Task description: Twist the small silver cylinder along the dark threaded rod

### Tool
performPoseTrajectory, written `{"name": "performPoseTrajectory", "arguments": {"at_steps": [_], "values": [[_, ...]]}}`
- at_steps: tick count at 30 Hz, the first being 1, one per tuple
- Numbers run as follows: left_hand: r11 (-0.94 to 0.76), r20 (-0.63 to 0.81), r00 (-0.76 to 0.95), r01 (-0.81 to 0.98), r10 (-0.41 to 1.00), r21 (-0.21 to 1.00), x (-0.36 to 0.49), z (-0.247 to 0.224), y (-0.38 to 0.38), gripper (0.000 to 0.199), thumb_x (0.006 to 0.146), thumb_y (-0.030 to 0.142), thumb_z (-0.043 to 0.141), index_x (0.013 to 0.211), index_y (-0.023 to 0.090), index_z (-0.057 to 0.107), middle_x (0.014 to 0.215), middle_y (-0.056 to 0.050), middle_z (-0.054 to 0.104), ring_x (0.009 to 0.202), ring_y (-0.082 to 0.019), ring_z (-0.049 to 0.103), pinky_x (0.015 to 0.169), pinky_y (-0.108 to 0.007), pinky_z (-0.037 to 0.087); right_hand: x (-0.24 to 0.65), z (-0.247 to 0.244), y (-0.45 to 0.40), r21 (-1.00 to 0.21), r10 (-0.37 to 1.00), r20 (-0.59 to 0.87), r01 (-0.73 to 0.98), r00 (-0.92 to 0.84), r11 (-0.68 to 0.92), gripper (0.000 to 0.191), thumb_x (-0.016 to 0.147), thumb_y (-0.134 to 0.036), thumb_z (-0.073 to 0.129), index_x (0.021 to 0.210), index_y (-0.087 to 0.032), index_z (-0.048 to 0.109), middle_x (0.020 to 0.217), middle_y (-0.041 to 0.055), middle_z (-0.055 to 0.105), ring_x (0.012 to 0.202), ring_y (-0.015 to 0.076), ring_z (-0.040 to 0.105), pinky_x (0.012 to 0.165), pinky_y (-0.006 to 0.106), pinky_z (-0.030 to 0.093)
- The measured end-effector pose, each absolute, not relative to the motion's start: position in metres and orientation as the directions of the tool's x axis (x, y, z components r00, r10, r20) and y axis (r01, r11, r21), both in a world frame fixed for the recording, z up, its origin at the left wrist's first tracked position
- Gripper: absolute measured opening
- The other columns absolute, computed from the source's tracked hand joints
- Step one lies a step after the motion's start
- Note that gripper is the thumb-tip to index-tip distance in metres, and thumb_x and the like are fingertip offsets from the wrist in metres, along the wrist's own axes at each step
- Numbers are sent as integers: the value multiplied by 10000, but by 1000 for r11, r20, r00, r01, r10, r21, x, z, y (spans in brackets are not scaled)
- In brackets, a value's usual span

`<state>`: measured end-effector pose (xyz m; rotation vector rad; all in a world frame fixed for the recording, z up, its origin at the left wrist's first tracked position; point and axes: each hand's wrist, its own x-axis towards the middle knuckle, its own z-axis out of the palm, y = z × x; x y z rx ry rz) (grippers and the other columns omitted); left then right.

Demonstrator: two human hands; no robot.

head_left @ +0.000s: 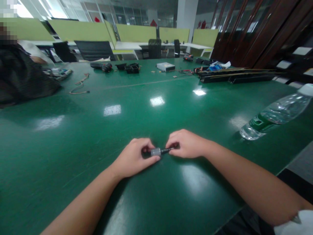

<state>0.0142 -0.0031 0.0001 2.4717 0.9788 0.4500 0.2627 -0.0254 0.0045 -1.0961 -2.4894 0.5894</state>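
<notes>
Just above the green table, in the middle of the head view, lies a small grey-and-black cylindrical tool (156,152) that tapers to a thin end on the right. My left hand (133,157) is closed round its thick grey part, thumb along the near side and fingers on the far side. The fingertips of my right hand (187,143) pinch its thin end. What exactly the right fingers cover is too small to make out. The tool is held roughly level, pointing left to right.
A clear plastic bottle (271,114) is at the right on the green table (80,147). Farther back lie a cable (79,84), a dark power tool (101,66), a white box (165,67) and long black rails (234,76). Another person (24,71) in dark clothing is at the left.
</notes>
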Motion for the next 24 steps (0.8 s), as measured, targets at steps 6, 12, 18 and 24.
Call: {"name": "performPoseTrajectory", "arguments": {"at_steps": [6,12,18,24], "values": [[-650,123,702,559,701,514,13,0,-3,266,816,438,702,805,187,617,748,16,643,693,-160,589,678,-285,395,264,3,-24,-508,754,157,602,-638,616,133,796,-167,680,900,-165,762,824,29,691,748,132,601,699,243,439],[-645,115,697,571,708,507,12,-1,-3,278,817,458,699,810,191,622,753,15,644,703,-167,592,697,-296,393,267,5,-23,-510,751,153,600,-642,617,120,786,-150,677,874,-159,758,809,26,689,739,128,600,692,238,442],[-641,114,694,573,711,511,12,0,-3,283,813,462,697,797,192,617,749,14,646,701,-170,588,693,-296,390,270,6,-22,-525,759,137,603,-637,601,136,773,-136,681,882,-164,757,820,26,696,738,127,605,691,237,448],[-638,108,691,581,715,506,12,2,-4,292,811,475,693,806,192,621,755,13,648,708,-170,594,707,-301,393,272,6,-21,-530,771,122,616,-625,583,144,763,-133,686,884,-162,759,823,25,700,736,124,605,688,232,453]]}}
